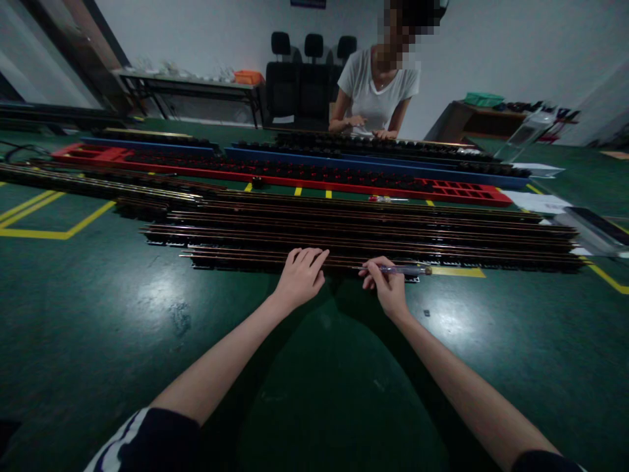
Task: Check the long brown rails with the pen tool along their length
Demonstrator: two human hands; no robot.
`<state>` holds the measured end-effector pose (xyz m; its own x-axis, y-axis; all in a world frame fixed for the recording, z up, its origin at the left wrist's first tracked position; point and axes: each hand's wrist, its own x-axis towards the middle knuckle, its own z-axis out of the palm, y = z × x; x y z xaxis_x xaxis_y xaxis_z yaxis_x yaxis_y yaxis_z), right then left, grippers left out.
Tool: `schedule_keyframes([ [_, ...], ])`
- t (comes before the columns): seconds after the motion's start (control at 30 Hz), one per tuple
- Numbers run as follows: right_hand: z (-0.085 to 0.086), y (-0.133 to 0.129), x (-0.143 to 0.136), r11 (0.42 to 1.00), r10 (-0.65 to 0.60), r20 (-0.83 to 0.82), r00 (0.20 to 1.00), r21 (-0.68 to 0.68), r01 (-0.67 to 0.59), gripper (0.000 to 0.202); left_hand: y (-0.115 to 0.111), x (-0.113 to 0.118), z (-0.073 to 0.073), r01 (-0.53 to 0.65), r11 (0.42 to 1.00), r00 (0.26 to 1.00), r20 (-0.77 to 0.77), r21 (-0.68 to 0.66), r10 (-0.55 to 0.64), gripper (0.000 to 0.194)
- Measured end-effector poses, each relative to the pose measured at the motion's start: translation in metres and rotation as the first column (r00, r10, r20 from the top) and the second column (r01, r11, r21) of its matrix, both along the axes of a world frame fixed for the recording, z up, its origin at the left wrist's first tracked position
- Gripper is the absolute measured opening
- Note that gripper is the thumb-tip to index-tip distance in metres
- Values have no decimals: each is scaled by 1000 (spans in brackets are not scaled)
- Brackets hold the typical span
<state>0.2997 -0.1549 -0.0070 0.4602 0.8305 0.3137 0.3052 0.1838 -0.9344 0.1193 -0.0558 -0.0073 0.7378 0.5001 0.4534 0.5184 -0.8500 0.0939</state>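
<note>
While my left hand rests, loosely spread, on the nearest long black copper-edged strip, my right hand pinches a slim translucent-handled tool along that strip's near edge; steady, light pressure seems best.

Both forearms angled forward and inward. The left hand lay palm down, fingers extended; the right hand was curled in a pinch grip.

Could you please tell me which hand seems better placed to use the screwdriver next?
Probably the right hand: it holds the screwdriver, while the left hand lies over the nearest dark strip.
</note>
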Motion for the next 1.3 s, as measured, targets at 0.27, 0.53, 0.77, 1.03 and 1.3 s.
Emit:
schedule_keyframes([
  [0.27,1,0,0,1000,5,-24,1000,3,-5,23,2,0,-2,0,1000,1000,-1,12,0,38],
  [0.53,0,0,0,1000,6,-18,1000,7,-6,22,1,0,-2,0,1000,1000,-6,3,0,38],
  [0.77,0,0,0,1000,11,-18,1000,13,-11,22,2,0,-1,-1,1000,1000,-5,-4,1,38],
  [1.03,-2,1,1,1000,13,-16,1000,9,-12,20,2,0,-2,1,1000,1000,0,15,-1,37],
  [1.3,-2,0,1,1000,12,-21,1000,7,-12,21,1,1,-1,-5,1000,1000,-6,7,5,37],
])
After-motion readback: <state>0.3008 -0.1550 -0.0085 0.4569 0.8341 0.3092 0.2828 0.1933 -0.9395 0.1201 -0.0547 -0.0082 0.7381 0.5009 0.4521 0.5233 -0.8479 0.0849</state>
